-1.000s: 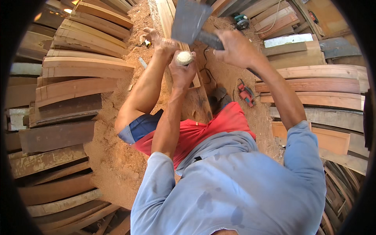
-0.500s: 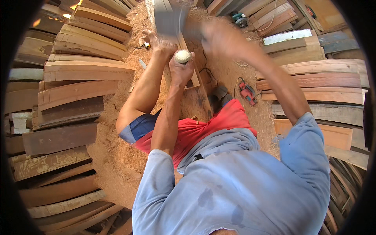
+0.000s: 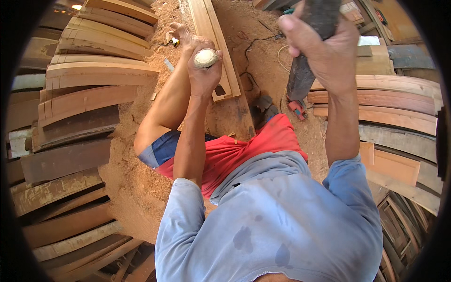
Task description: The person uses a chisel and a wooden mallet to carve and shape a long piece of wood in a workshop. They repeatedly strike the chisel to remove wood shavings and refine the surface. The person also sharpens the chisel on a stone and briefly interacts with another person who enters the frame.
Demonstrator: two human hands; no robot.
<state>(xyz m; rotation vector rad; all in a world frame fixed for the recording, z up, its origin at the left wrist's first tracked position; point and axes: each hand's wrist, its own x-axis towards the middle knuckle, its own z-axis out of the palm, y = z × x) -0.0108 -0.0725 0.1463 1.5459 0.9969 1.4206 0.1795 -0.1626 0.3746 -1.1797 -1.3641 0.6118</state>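
**Left hand (image 3: 204, 77) on a round-ended handle (image 3: 205, 58), right hand (image 3: 329, 54) holding up a dark tool (image 3: 300, 80)**

The left hand's fingers are wrapped closely around the handle, leaving its pale, round butt showing above the fist. It stands over the left edge of a long pale board (image 3: 209, 23); the lower end is hidden behind the hand, so whether it touches the wood cannot be told.

The right hand's fingers are closed around the dark tool, with the thumb laid along its side. The tool is tilted, well apart from the left hand, and its top runs out past the upper edge of the view.

The pale board lies along a darker plank (image 3: 230, 120), whose near end reaches the person's red shorts (image 3: 235, 162). Close to the board's near end is a small dark slot (image 3: 219, 90). A bare foot (image 3: 185, 37) rests beside the board's left edge, partly behind the left hand.

On the sawdust-covered floor (image 3: 131, 188), to the right of the plank, lie a black cord (image 3: 247, 56) and a red power tool (image 3: 297, 110). Stacked wood lines both sides.
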